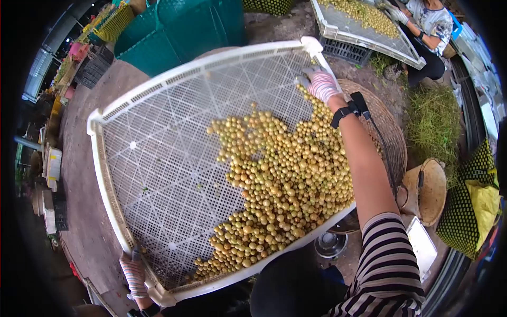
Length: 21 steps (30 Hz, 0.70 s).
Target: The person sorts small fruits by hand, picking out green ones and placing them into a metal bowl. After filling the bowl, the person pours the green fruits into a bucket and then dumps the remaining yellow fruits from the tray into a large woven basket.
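Note:
A large white mesh tray (pixel 174 132) lies tilted across the view. Small round yellow-brown fruits (pixel 288 174) are heaped over its right and near side; some look smeared by motion. My left hand (pixel 133 272), in a striped glove, is closed on the tray's left rim near the close corner. Inside the far right corner, my right hand (pixel 320 84), also gloved, has its fingers stretched and a little apart beside the top of the fruit heap. A dark watch (pixel 344 113) is on my right wrist.
Under the tray's right side sits a round woven basket (pixel 388 124). A green bin (pixel 179 34) stands behind. At the upper right a person's gloved hand (pixel 395 13) is over another fruit tray (pixel 364 37). Stems (pixel 433 116), a tipped basket (pixel 432 193) and a metal bowl (pixel 331 244) lie nearby.

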### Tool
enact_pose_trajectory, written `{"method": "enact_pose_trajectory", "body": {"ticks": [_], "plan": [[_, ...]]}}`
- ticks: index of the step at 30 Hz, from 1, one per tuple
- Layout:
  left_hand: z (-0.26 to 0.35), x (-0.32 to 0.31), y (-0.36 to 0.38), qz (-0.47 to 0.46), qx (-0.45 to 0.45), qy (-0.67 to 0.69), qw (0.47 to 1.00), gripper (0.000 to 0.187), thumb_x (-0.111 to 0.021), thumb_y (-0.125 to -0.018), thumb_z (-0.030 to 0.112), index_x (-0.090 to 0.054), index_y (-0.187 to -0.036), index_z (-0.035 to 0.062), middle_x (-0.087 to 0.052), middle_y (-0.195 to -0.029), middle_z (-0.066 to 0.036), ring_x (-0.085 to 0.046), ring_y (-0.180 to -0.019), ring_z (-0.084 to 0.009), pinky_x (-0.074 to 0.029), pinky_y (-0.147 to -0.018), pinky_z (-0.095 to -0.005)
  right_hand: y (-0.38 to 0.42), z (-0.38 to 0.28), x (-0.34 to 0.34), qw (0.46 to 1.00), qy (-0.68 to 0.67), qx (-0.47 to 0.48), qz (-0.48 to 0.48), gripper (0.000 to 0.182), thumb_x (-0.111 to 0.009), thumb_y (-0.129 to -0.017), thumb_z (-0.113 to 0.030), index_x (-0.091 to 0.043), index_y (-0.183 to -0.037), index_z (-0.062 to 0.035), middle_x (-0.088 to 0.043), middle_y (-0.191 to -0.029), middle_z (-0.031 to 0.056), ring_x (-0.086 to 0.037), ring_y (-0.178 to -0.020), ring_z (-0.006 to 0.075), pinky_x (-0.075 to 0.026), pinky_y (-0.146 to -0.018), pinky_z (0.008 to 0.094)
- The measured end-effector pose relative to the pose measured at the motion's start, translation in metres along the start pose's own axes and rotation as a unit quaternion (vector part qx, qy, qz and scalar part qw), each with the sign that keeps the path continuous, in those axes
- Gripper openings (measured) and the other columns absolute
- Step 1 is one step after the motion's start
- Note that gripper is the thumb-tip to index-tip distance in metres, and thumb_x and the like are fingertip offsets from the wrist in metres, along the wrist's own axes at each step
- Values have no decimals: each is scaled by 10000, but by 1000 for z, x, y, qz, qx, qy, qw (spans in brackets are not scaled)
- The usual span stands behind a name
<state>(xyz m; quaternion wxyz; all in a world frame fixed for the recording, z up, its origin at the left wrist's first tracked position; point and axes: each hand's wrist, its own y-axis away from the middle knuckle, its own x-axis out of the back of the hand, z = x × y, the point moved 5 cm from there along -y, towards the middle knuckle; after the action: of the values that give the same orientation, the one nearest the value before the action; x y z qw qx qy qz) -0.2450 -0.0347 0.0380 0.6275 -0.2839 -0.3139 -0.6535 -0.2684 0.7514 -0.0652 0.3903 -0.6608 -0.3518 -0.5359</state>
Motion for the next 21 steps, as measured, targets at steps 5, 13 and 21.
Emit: {"method": "enact_pose_trajectory", "body": {"ticks": [5,13,21], "plan": [[-11,1,1,-12,-28,-3,1000,257,-640,-938,176,-624,-1078,-39,-647,-845,-10,-517,-733,-102,-466,-673,-275,72,7,10,999,-47,24,-6,361,-595,-901,-381,-690,-1081,-82,-651,-1093,190,-582,-1068,375,-451,-985,418],[10,1,-1,8,14,-59,998,370,-679,-912,282,-629,-960,-82,-652,-749,-110,-468,-680,-141,-461,-640,-364,182,36,19,985,-55,24,-164,293,-631,-858,-301,-696,-1059,-98,-655,-1106,138,-599,-1058,333,-478,-944,419],[39,0,6,-9,-33,-10,999,288,-690,-897,244,-649,-839,-34,-582,-620,-14,-449,-552,-93,-405,-500,-318,241,-128,88,943,-218,242,68,327,-737,-743,-171,-708,-1064,-124,-625,-1115,147,-599,-1020,350,-489,-883,470]]}}
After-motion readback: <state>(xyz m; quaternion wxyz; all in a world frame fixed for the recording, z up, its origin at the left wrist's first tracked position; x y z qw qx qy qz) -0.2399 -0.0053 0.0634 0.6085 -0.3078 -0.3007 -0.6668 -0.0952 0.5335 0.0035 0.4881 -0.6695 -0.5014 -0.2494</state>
